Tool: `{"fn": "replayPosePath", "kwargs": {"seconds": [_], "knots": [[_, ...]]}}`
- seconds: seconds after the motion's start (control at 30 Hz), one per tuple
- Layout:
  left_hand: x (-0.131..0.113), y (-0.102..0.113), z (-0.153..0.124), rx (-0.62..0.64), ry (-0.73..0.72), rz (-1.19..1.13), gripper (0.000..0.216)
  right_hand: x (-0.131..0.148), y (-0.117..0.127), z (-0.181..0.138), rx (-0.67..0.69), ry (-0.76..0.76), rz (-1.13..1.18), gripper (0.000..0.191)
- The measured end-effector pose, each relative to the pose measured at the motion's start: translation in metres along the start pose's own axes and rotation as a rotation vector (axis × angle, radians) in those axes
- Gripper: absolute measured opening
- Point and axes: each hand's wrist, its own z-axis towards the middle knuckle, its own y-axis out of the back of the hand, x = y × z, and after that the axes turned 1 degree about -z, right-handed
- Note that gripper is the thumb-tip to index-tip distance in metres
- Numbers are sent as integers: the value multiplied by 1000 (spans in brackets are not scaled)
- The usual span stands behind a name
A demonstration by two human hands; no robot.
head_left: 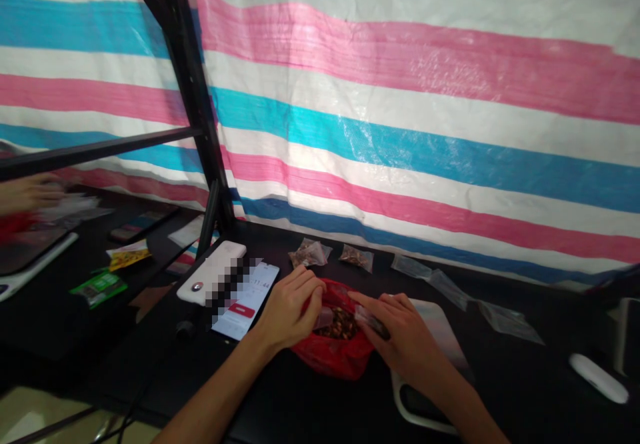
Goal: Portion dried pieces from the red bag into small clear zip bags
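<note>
A red plastic bag (334, 357) of small brown bits lies open on the black table (525, 391). My left hand (290, 307) rests on the bag's left rim, fingers curled and pinched above the contents. My right hand (400, 334) is at the bag's right rim, fingers pressed together on a small clear pouch (367, 319) held over the brown bits. Two small filled clear pouches (310, 253) (356, 257) lie behind the bag by the striped tarp.
A white power bank (213, 272) and a lit phone (247, 301) lie left of the bag. A white scale (440, 337) sits under my right forearm. Empty clear pouches (450, 284) and a white oblong object (597, 377) lie right. A black rack post (195, 111) stands left; another person's hand (27, 194) is far left.
</note>
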Motion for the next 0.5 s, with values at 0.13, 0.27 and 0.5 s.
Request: {"fn": "replayPosePath", "kwargs": {"seconds": [0.13, 0.27, 0.5], "knots": [[1, -2, 0, 1, -32, 9, 27, 0, 4, 0, -24, -15, 34, 43], [1, -1, 0, -15, -18, 5, 27, -5, 13, -2, -35, -123, 103, 36], [1, -1, 0, -1, -4, -6, 27, -20, 17, -7, -44, -150, 332, 36]]}}
